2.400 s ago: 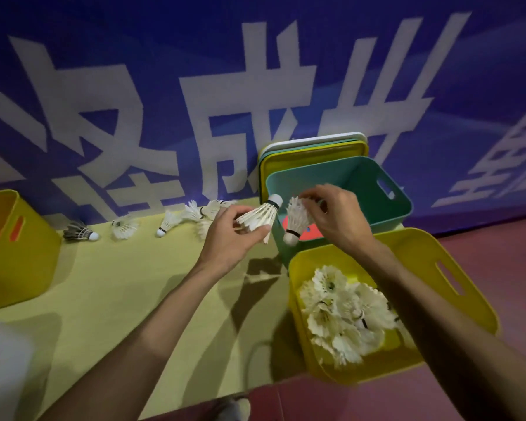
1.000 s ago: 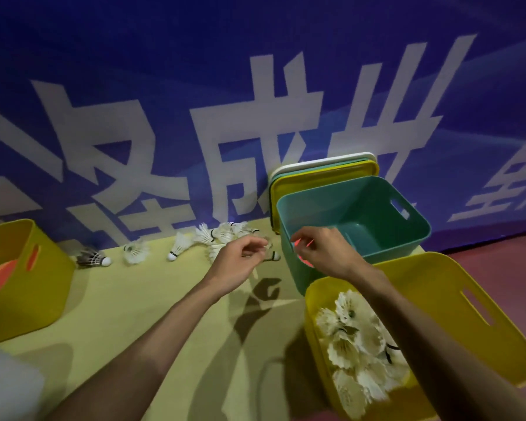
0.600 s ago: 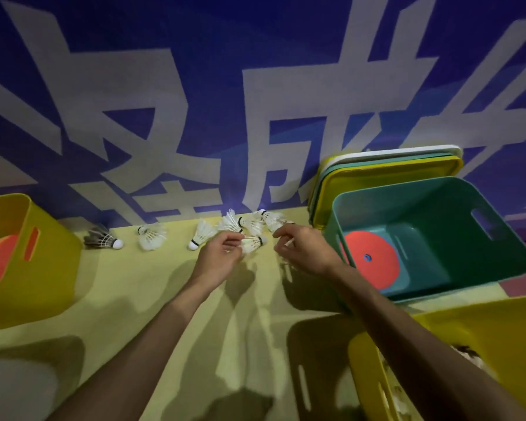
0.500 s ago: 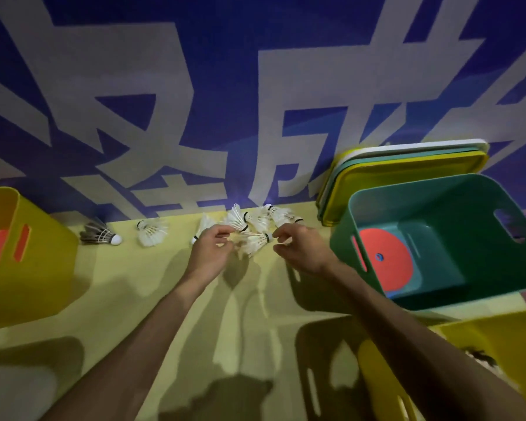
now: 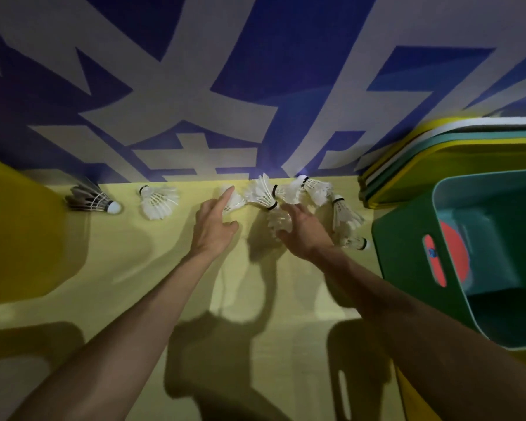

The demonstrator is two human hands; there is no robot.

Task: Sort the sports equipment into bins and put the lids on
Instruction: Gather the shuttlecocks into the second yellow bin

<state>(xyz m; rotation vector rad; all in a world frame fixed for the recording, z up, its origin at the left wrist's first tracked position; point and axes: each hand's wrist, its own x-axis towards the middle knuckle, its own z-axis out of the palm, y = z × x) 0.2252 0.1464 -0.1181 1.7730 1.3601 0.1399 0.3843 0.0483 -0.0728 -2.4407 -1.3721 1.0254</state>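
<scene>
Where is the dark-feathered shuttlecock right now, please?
In the head view, the dark-feathered shuttlecock lies on the left, between the yellow bin and a lone white shuttlecock.

Cut by the left edge and blurred: yellow bin [image 5: 19,238]. Cut by the right edge: green bin [image 5: 404,268], stack of lids [image 5: 468,150]. Half hidden behind the green wall: red disc [image 5: 456,253]. Partly covered by the right hand [image 5: 304,232]: one shuttlecock [image 5: 278,219]; gripped or merely touched, impossible to tell.
</scene>
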